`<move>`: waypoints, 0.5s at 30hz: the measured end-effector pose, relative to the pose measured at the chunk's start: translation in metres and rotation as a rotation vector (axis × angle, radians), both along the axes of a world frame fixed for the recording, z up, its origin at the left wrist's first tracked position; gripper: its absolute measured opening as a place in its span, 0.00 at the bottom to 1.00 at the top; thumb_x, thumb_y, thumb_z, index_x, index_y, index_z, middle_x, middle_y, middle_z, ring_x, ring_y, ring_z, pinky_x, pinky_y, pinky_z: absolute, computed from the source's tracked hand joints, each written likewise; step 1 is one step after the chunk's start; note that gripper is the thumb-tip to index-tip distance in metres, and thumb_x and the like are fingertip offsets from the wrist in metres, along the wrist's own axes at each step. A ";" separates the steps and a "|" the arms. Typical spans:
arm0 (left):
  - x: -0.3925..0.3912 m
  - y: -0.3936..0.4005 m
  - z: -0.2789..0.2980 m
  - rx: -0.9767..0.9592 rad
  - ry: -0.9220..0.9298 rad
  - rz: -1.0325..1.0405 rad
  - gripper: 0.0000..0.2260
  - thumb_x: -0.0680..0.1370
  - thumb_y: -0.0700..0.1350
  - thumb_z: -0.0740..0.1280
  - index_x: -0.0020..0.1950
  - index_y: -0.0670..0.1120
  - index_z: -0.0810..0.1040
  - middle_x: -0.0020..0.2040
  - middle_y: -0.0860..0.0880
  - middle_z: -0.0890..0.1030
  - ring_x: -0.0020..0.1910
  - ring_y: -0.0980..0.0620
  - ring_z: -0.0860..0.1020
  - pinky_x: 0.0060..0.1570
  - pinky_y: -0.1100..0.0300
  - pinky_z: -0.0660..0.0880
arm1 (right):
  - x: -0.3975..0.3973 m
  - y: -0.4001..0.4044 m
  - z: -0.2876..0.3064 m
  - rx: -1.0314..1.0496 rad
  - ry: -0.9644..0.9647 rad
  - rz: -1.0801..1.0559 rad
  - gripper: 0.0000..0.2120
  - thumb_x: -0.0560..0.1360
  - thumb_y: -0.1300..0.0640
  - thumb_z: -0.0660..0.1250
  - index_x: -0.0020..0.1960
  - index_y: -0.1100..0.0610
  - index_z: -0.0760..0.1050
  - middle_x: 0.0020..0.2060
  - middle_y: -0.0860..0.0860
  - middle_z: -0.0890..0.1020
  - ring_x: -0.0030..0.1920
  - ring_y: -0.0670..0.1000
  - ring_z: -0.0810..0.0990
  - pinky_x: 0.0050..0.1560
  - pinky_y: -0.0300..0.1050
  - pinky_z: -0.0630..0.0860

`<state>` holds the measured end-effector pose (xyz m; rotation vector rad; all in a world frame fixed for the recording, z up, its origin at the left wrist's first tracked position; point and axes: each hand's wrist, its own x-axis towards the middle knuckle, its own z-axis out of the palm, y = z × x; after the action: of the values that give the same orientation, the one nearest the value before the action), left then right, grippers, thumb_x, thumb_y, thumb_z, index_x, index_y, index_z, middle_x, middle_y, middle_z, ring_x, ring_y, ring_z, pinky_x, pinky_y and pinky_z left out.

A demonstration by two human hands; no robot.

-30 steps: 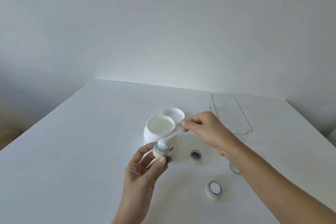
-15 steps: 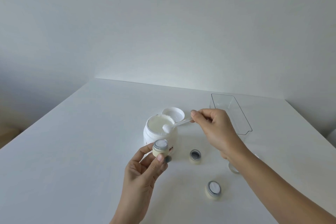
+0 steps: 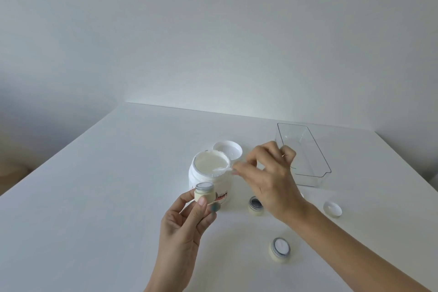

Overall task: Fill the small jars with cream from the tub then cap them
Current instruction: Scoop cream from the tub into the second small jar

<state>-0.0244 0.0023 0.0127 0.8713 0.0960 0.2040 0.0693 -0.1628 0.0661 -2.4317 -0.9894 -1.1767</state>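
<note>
The left hand [image 3: 183, 218] pinches a small jar [image 3: 204, 193] between thumb and fingers. The right hand [image 3: 270, 178] grips a white spatula [image 3: 222, 169], its tip in the cream tub [image 3: 209, 170].

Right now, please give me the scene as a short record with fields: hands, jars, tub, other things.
left hand: holds one small jar, uncapped
right hand: pinches white spatula over open tub
jars on table: two, uncapped
tub lid: behind tub
small cap: right of hand
clear tray: far right
</note>
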 end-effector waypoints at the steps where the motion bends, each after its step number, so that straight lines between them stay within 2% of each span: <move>1: 0.000 0.000 0.000 -0.001 0.002 -0.002 0.11 0.71 0.40 0.68 0.51 0.38 0.78 0.43 0.40 0.86 0.39 0.48 0.85 0.39 0.62 0.82 | 0.001 -0.005 -0.001 -0.091 -0.082 0.030 0.09 0.67 0.62 0.77 0.43 0.50 0.82 0.35 0.46 0.73 0.43 0.48 0.69 0.46 0.46 0.55; 4: 0.000 0.000 -0.001 -0.010 0.002 -0.007 0.12 0.71 0.40 0.68 0.53 0.37 0.77 0.44 0.40 0.86 0.39 0.48 0.85 0.39 0.62 0.82 | 0.002 -0.016 0.008 -0.151 -0.231 0.091 0.07 0.73 0.63 0.70 0.44 0.51 0.81 0.35 0.45 0.73 0.43 0.48 0.69 0.46 0.47 0.55; 6: 0.000 0.000 -0.001 -0.009 0.001 -0.005 0.12 0.70 0.40 0.68 0.52 0.37 0.77 0.43 0.40 0.86 0.39 0.48 0.86 0.39 0.62 0.82 | 0.002 -0.020 0.017 -0.140 -0.276 0.109 0.10 0.78 0.61 0.64 0.42 0.51 0.81 0.35 0.45 0.74 0.43 0.48 0.69 0.46 0.47 0.55; 8: 0.001 0.000 -0.002 -0.006 0.003 -0.003 0.12 0.70 0.40 0.69 0.52 0.38 0.77 0.43 0.41 0.86 0.38 0.49 0.86 0.38 0.62 0.82 | 0.002 -0.023 0.022 -0.139 -0.315 0.120 0.13 0.79 0.62 0.62 0.42 0.51 0.81 0.34 0.45 0.75 0.43 0.48 0.69 0.46 0.48 0.55; 12: 0.000 0.000 -0.003 -0.012 0.004 -0.011 0.12 0.71 0.39 0.68 0.53 0.37 0.77 0.42 0.41 0.85 0.39 0.49 0.85 0.39 0.63 0.82 | 0.001 -0.027 0.025 -0.049 -0.344 0.121 0.10 0.77 0.61 0.66 0.40 0.51 0.81 0.36 0.43 0.74 0.42 0.48 0.70 0.45 0.48 0.56; 15: -0.001 0.000 -0.003 -0.010 0.012 -0.015 0.13 0.73 0.39 0.74 0.54 0.37 0.77 0.42 0.41 0.85 0.39 0.49 0.85 0.39 0.62 0.81 | 0.002 -0.021 0.028 0.151 -0.216 0.050 0.08 0.76 0.57 0.68 0.39 0.51 0.80 0.35 0.43 0.74 0.41 0.49 0.70 0.47 0.48 0.56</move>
<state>-0.0249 0.0027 0.0098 0.8629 0.1019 0.1838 0.0712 -0.1842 0.0942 -2.1858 -0.9741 -1.4638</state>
